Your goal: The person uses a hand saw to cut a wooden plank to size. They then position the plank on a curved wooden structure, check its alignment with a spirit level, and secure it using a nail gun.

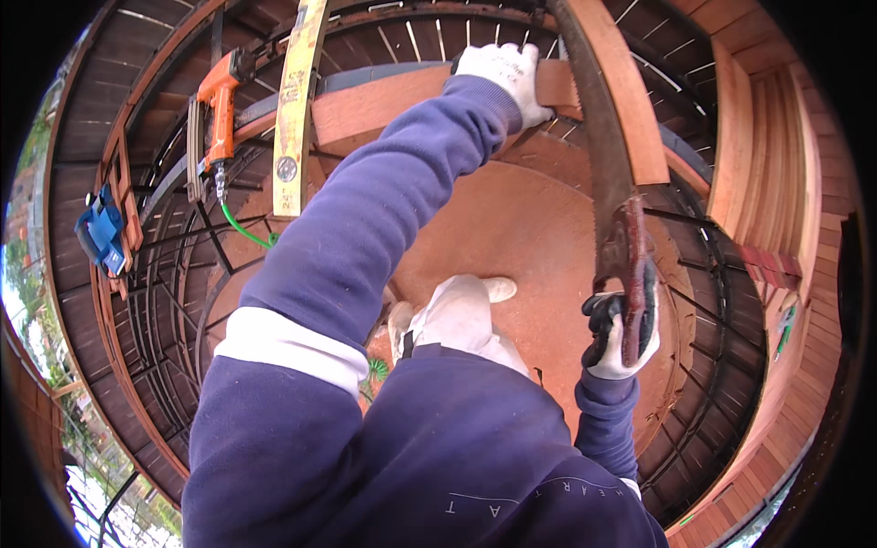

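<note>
My right hand (628, 329), in a white glove with dark palm and fingers, is closed around the reddish-brown handle of a handsaw (598, 155). The saw's long dark blade points away from me and crosses the right end of a reddish wooden board (375, 105). Over that board, just left of the blade, lies my gloved left hand (507, 78), its fingers hooked over the far edge and the thumb side toward me. Right beside the blade runs another light wooden plank (630, 119). Whether the teeth have cut into the board cannot be made out.
A yellow level or straightedge (294, 128) rests across the board at the left. Beyond it sits an orange nail gun (219, 110) with a green air hose (242, 226). A blue power tool (102, 233) lies far left. Stacked planks (767, 146) stand at right; dark metal framing (722, 320) surrounds the dirt floor.
</note>
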`<action>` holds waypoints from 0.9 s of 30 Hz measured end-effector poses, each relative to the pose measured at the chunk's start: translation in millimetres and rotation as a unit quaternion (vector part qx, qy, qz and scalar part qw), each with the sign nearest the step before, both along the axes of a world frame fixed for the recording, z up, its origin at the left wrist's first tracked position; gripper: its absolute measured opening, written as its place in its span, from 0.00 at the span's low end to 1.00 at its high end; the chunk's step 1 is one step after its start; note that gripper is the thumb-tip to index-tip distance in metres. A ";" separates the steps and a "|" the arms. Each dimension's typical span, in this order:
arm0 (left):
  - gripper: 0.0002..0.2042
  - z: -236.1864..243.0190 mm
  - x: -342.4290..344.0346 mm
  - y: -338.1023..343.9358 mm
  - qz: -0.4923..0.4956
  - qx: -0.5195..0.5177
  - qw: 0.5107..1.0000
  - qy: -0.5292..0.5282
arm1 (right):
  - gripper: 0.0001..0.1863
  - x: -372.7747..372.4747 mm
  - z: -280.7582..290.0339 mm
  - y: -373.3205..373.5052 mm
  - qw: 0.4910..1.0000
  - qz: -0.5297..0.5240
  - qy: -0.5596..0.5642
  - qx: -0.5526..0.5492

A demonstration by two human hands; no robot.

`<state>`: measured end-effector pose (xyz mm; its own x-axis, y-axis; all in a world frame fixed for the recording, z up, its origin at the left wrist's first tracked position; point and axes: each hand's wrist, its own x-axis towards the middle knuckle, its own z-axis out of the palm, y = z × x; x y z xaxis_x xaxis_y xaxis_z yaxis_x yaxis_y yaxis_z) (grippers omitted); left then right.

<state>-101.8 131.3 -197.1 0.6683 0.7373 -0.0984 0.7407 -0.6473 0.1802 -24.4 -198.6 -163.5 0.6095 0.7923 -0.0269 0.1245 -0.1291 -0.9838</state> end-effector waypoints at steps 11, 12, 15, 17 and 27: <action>0.39 28.0 2.6 -0.1 0.026 -0.057 0.995 0.074 | 0.34 0.2 28.9 -34.9 0.999 0.019 -0.046 -0.005; 0.39 23.5 3.0 -1.9 0.025 -0.051 0.996 0.074 | 0.34 -2.6 23.1 -57.1 0.999 0.008 -0.043 -0.019; 0.40 25.4 3.3 -3.7 0.031 -0.048 0.995 0.079 | 0.35 -2.4 27.5 -85.6 0.997 0.006 -0.060 -0.037; 0.41 25.6 7.6 -6.1 0.027 -0.037 0.996 0.076 | 0.34 -5.0 34.6 -76.7 0.998 0.010 -0.061 -0.023; 0.42 15.0 8.3 -8.0 0.026 0.004 0.995 0.094 | 0.30 16.6 19.9 -7.3 0.994 0.051 -0.097 -0.022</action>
